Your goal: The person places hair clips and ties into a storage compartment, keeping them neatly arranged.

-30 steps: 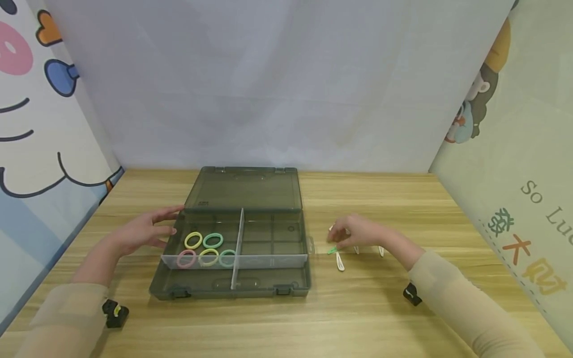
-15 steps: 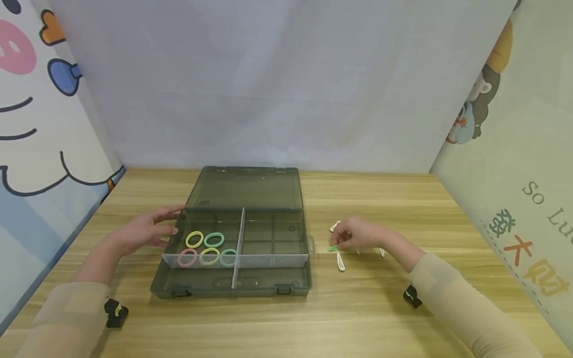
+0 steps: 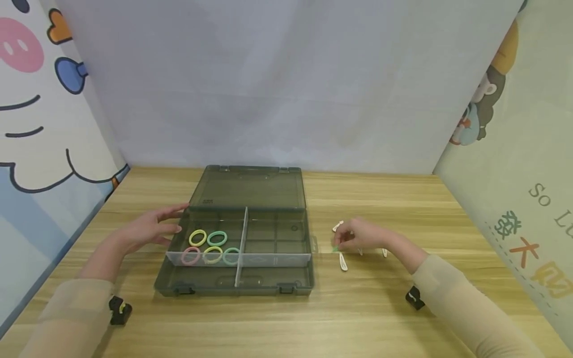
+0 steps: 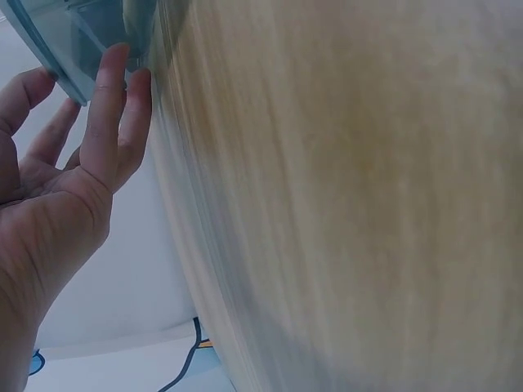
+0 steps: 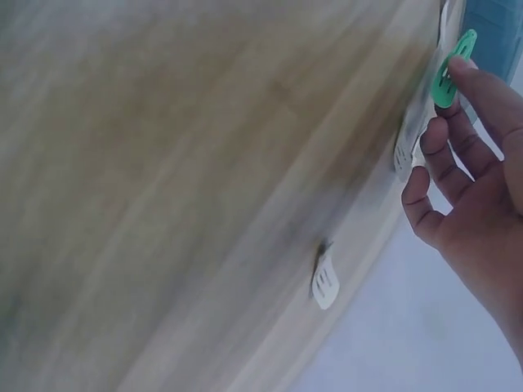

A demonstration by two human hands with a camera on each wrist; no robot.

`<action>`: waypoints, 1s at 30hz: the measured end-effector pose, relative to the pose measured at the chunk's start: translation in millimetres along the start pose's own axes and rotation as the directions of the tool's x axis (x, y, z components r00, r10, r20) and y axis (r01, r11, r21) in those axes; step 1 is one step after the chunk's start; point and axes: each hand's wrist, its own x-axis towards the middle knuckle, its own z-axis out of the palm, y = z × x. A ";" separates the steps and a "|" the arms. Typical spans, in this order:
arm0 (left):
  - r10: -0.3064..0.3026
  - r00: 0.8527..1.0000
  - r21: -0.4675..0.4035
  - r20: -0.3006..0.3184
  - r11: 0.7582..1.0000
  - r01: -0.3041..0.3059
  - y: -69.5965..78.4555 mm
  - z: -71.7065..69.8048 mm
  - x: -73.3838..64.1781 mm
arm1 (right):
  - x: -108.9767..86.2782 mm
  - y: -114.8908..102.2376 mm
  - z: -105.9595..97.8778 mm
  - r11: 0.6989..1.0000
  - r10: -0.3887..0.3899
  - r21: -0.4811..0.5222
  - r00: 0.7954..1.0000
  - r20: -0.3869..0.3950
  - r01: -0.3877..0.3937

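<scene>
Just past the organizer box's point(image 3: 275, 236) right wall, the right hand point(image 3: 364, 234) pinches a green snap hair clip point(image 5: 454, 69) between thumb and forefinger, its other fingers bent and slightly apart; I cannot tell whether the clip touches the table point(image 3: 358, 313). White snap hair clips point(image 3: 343, 262) lie about this hand, one toward the table's near edge, one toward its far edge, two partly covered in the head view. At the box's left wall, the left hand point(image 3: 149, 231) touches with fingers spread apart. The dark translucent box's lid point(image 3: 250, 188) lies folded back toward the far edge. Five ring-shaped hair ties point(image 3: 190, 239), pink, yellow and green, lie in the box's far-left compartment
</scene>
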 end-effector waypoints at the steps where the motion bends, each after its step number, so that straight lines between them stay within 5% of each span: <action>1: 0.000 1.000 -0.003 0.000 1.000 0.000 0.2 0.3 -0.1 | -0.4 -0.8 -0.9 1.000 -0.004 -0.004 1.000 -0.005 0.004; 17: 0.003 1.000 -0.036 0.004 0.999 -0.003 5.6 0.6 -2.6 | 1.0 -17.0 -21.6 0.999 0.040 0.026 0.999 -0.030 -0.039; 30: -0.002 1.000 -0.030 0.012 1.000 0.002 6.9 0.3 -4.2 | 12.0 -45.3 -35.5 0.998 -0.053 -0.040 0.993 -0.102 0.049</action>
